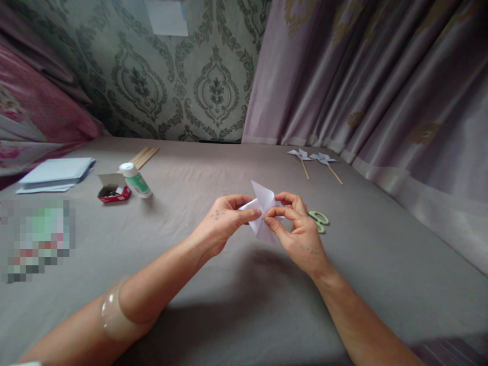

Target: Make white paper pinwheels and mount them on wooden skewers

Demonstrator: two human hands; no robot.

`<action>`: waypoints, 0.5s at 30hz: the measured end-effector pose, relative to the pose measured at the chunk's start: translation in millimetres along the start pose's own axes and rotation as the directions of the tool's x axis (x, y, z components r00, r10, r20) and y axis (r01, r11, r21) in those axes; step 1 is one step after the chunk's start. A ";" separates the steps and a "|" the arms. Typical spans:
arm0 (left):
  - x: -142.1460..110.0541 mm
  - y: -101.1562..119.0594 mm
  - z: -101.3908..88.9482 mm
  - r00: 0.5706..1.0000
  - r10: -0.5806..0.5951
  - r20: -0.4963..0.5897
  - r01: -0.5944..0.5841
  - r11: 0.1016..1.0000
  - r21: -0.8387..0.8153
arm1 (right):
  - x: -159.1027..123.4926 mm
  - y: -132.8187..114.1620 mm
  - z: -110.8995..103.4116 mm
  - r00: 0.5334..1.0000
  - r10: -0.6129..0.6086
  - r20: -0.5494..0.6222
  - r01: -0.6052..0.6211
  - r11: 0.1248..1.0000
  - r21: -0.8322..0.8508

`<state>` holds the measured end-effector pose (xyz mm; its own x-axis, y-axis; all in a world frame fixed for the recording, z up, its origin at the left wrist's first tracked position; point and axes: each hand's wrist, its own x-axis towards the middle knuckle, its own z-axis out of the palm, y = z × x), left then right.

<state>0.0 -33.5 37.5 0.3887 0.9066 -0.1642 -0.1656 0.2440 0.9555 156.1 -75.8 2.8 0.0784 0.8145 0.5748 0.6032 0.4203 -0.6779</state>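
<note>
A white paper pinwheel [263,193] is held up above the table between both hands, its blades folded toward the middle. My left hand [229,216] grips it from the left, thumb pressed near the centre and fingers behind the paper. With thumb and forefinger, my right hand [299,226] pinches a small, shiny, pin-like thing [264,217] at the pinwheel's centre; its exact kind is too small to make out. Other right fingers reach behind the blades. Green-handled scissors [323,218] lie just beyond the right hand, partly hidden by it.
At the left are a stack of paper [57,170], a red open box [114,194] of small metal pieces, a white-and-green glue bottle [136,180] and wooden sticks [147,156]. Two pinwheels on sticks [301,155] lie at the back right. Curtains [366,76] border the table.
</note>
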 end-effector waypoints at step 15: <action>0.3 -3.0 -0.6 1.000 -0.003 -0.003 0.003 0.999 0.041 | 1.5 0.0 0.2 0.996 0.076 0.045 -0.078 0.995 0.058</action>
<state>0.1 -33.8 34.5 0.3865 0.9069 -0.1680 -0.1273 0.2328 0.9642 156.0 -74.5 3.6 0.0882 0.8611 0.5008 0.5477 0.3780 -0.7464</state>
